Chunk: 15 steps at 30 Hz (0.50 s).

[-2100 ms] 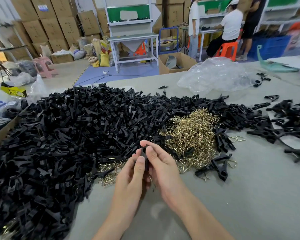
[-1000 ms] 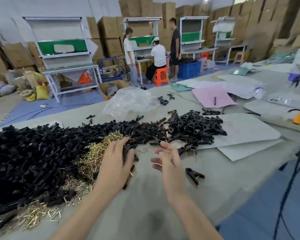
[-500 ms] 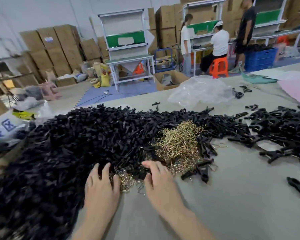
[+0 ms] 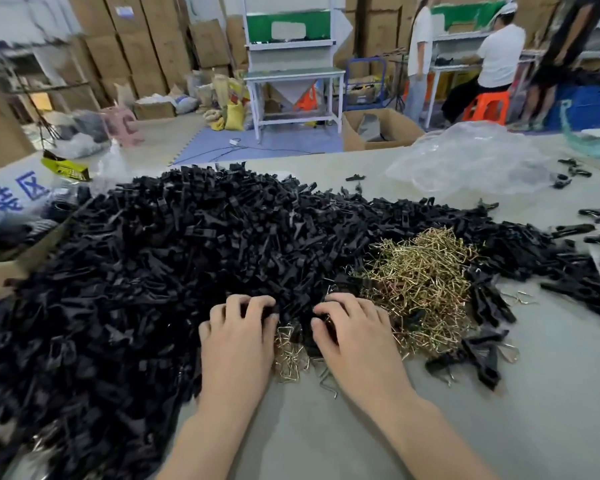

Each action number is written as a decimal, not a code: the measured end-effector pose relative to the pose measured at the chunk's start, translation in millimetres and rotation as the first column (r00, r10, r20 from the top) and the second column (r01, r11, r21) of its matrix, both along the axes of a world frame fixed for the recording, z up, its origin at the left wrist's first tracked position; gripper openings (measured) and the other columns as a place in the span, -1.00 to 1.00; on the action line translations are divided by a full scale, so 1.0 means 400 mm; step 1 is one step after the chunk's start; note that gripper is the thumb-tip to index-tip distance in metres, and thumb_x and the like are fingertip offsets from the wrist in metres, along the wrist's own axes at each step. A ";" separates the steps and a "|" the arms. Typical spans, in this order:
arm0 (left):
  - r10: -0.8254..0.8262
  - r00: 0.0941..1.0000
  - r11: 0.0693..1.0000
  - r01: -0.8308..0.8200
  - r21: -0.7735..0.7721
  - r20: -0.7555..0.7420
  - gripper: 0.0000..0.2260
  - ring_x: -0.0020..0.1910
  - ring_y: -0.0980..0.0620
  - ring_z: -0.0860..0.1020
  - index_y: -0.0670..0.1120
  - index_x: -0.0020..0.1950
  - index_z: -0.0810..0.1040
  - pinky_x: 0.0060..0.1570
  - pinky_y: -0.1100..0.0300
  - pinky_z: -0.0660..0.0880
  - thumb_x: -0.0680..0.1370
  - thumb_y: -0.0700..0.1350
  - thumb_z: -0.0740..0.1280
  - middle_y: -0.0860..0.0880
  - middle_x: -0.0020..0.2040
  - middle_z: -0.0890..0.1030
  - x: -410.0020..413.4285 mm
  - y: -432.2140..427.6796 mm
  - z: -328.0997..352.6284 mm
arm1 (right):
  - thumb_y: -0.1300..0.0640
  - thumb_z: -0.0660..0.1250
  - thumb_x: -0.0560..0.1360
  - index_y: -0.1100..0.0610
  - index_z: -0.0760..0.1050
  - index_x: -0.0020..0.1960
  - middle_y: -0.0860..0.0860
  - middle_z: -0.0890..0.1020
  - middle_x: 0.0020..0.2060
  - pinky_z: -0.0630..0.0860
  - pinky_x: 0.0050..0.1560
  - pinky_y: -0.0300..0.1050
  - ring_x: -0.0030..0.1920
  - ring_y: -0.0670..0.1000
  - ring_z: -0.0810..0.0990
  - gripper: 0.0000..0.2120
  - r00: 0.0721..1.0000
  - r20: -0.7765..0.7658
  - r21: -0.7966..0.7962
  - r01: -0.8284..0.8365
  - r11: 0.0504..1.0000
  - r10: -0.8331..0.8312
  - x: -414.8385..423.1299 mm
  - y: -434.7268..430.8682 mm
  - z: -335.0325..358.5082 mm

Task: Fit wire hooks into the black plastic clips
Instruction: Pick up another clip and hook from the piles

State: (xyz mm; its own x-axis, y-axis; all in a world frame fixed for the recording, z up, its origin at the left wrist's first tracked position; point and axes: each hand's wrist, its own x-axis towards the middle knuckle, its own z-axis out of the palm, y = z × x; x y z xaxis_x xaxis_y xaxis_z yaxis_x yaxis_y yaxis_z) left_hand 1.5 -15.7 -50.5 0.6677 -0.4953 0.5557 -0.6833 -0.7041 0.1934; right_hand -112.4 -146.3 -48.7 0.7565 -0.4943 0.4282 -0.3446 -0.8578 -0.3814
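Note:
A big heap of black plastic clips (image 4: pixel 187 258) covers the left and middle of the grey table (image 4: pixel 326 441). To its right lies a pile of brass wire hooks (image 4: pixel 426 275), and a few loose hooks (image 4: pixel 288 351) sit between my hands. My left hand (image 4: pixel 238 337) rests palm down at the heap's near edge, its fingertips curled into the clips; whether it holds one is hidden. My right hand (image 4: pixel 355 337) is beside it, thumb and forefinger pinching a black clip (image 4: pixel 326 323) at the edge of the hook pile.
Several clips with hooks fitted (image 4: pixel 478 358) lie right of my right hand. More black clips (image 4: pixel 575 271) spread toward the right edge. A crumpled clear plastic bag (image 4: pixel 471 157) sits at the back right. A cardboard box (image 4: pixel 0 271) stands at the left edge. People work at benches behind.
Both hands slid forward into the near edge of the heap and their fingers curled. The right hand now pinches a clip.

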 end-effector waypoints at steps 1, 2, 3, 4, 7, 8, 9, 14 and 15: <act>-0.009 1.000 1.000 0.009 -0.012 -0.012 -0.81 -0.05 -0.13 0.54 0.02 0.10 0.62 -0.14 -0.06 0.47 0.51 -0.01 0.45 -0.02 0.00 0.58 -0.002 0.001 0.003 | -0.09 0.22 0.63 -0.05 0.56 0.16 -0.16 0.57 0.17 0.17 0.29 -0.17 0.23 -0.04 0.48 -0.78 1.000 0.016 0.008 -0.012 1.000 0.012 0.000 0.001 0.001; -0.027 0.999 0.999 0.026 -0.023 -0.028 -0.82 -0.04 -0.12 0.54 0.02 0.12 0.61 -0.13 -0.07 0.48 0.54 0.01 0.41 -0.01 0.00 0.58 -0.004 0.003 0.006 | -0.11 0.22 0.62 -0.06 0.54 0.13 -0.18 0.57 0.14 0.15 0.29 -0.20 0.23 -0.06 0.46 -0.80 0.999 0.033 0.022 -0.031 0.999 0.030 0.000 0.004 0.002; -0.053 0.997 0.998 0.052 -0.033 -0.047 -0.81 -0.03 -0.10 0.54 0.02 0.14 0.60 -0.10 -0.06 0.49 0.57 0.03 0.36 0.01 0.01 0.57 -0.007 0.004 0.010 | -0.12 0.23 0.62 -0.05 0.52 0.11 -0.19 0.57 0.11 0.13 0.30 -0.22 0.23 -0.09 0.43 -0.81 0.997 0.054 0.042 -0.055 0.998 0.053 0.000 0.005 0.003; -0.086 0.994 0.996 0.084 -0.040 -0.066 -0.79 -0.03 -0.07 0.55 0.02 0.15 0.59 -0.07 -0.05 0.49 0.59 0.06 0.29 0.02 0.01 0.58 -0.011 0.005 0.014 | -0.11 0.24 0.61 -0.05 0.50 0.11 -0.20 0.57 0.10 0.13 0.32 -0.24 0.24 -0.12 0.41 -0.82 0.994 0.077 0.065 -0.080 0.995 0.075 -0.001 0.007 0.002; -0.201 0.971 0.979 0.195 -0.060 -0.129 -0.67 -0.03 -0.02 0.59 -0.02 0.18 0.57 0.01 -0.01 0.48 0.61 0.11 0.14 0.06 0.01 0.60 -0.028 0.002 0.025 | -0.09 0.31 0.60 -0.09 0.44 0.10 -0.24 0.53 0.09 0.23 0.35 -0.23 0.23 -0.19 0.37 -0.87 0.985 0.138 0.199 -0.130 0.971 0.104 -0.001 0.002 0.000; -0.230 0.961 0.973 0.222 -0.065 -0.154 -0.65 -0.01 0.01 0.59 -0.02 0.19 0.57 0.05 0.01 0.47 0.61 0.12 0.12 0.07 0.02 0.59 -0.031 0.001 0.026 | -0.10 0.31 0.59 -0.16 0.39 0.09 -0.27 0.52 0.08 0.24 0.31 -0.30 0.23 -0.19 0.36 -0.87 0.984 0.148 0.268 -0.137 0.954 0.100 -0.002 -0.001 0.002; -0.250 0.952 0.968 0.240 -0.073 -0.176 -0.65 0.02 0.03 0.58 -0.01 0.21 0.56 0.08 0.03 0.45 0.62 0.13 0.11 0.09 0.04 0.59 -0.031 0.001 0.026 | -0.13 0.30 0.57 -0.22 0.34 0.06 -0.30 0.50 0.07 0.25 0.25 -0.35 0.22 -0.20 0.36 -0.86 0.984 0.151 0.332 -0.141 0.933 0.095 -0.003 -0.003 0.003; -0.247 0.944 0.960 0.208 -0.188 -0.217 -0.72 0.01 0.15 0.48 0.03 0.23 0.52 0.14 0.17 0.35 0.63 0.11 0.16 0.15 0.05 0.54 -0.032 0.008 0.028 | -0.15 0.32 0.53 -0.33 0.27 0.07 -0.34 0.44 0.04 0.33 0.16 -0.34 0.19 -0.21 0.39 -0.76 0.983 0.155 0.443 -0.160 0.882 0.100 -0.009 -0.009 0.005; -0.233 0.945 0.958 0.183 -0.221 -0.231 -0.72 0.00 0.18 0.42 0.04 0.24 0.51 0.14 0.16 0.36 0.63 0.12 0.17 0.16 0.06 0.54 -0.032 0.010 0.028 | -0.14 0.33 0.53 -0.34 0.27 0.11 -0.34 0.43 0.05 0.35 0.16 -0.31 0.19 -0.22 0.40 -0.72 0.982 0.161 0.453 -0.164 0.876 0.100 -0.009 -0.009 0.006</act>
State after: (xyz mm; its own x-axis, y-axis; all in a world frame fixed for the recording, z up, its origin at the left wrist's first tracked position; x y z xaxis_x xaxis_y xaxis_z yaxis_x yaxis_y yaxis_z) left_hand -11.3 -11.8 -39.1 0.6917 -0.5378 0.4820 -0.7214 -0.4828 0.4965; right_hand -116.0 -149.8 -46.5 0.7829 -0.5590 0.2731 -0.1612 -0.6063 -0.7787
